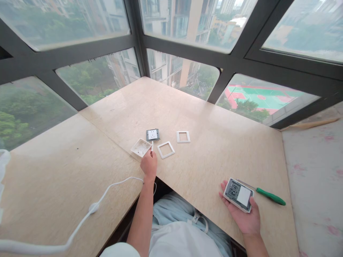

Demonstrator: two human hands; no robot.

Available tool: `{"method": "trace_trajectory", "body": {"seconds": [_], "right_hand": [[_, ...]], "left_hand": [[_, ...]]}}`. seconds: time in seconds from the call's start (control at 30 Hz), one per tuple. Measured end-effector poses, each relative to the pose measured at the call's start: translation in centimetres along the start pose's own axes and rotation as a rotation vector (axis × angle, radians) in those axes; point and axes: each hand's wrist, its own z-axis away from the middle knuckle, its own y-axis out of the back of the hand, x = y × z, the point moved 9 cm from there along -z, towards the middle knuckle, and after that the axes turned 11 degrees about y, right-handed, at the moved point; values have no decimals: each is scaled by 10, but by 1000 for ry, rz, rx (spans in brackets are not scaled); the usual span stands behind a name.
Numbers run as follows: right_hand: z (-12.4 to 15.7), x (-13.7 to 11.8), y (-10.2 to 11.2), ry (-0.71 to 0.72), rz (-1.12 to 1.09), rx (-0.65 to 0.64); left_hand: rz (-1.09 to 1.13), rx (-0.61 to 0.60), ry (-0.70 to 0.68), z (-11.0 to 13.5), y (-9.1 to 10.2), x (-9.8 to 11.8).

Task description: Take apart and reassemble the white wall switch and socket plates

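1. Nearest you are your white top (182, 239) and pale blue trousers (171, 208), on the near side of the open white plastic box (140, 147), which serves as the landmark here.
2. A white cable (93, 208) runs over the worktop (227, 150), nearer you than the box and mostly to its left; its thin end reaches the edge by your left forearm.
3. Your right hand (248, 217) is palm up, well to the right of the box and nearer you. Its fingers are partly open, cradling the rectangular white-rimmed unit (239, 195) with a grey inner face and a white panel; your thumb lies along its right edge.
4. A screwdriver with a green handle and thin metal shaft (270, 196) lies farther right of the box, just past that unit, its shaft pointing back toward the unit.
5. Your left hand (149, 165) is at the near right corner of the box. Its fingers are closed on a slim white piece (152, 145), whose upper end stands out of your grip; whether the hand also touches the box, you cannot tell.
6. The box itself lies with its hollow side up.
7. A white square frame (168, 155) lies flat just right of the box.
8. A white socket with a dark grey mounting plate (152, 134) sits just beyond the box, slightly right.
9. A second white square frame (183, 141) lies farther right of the box and slightly beyond it.
10. Dark grey window bars (187, 51) stand well beyond the box.
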Motion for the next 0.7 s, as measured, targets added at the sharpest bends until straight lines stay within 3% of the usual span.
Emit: {"method": "trace_trajectory", "body": {"seconds": [0.17, 0.3, 0.5, 0.7], "right_hand": [[1, 0, 0, -5, -8, -18], [2, 3, -3, -28, -21, -17], [11, 9, -17, -71, -53, -42], [24, 2, -48, -50, -81, -183]], "left_hand": [[171, -42, -13, 6, 2, 3], [457, -202, 4, 20, 0, 11], [1011, -705, 268, 69, -41, 29], [1098, -1163, 358, 139, -79, 55]]}}
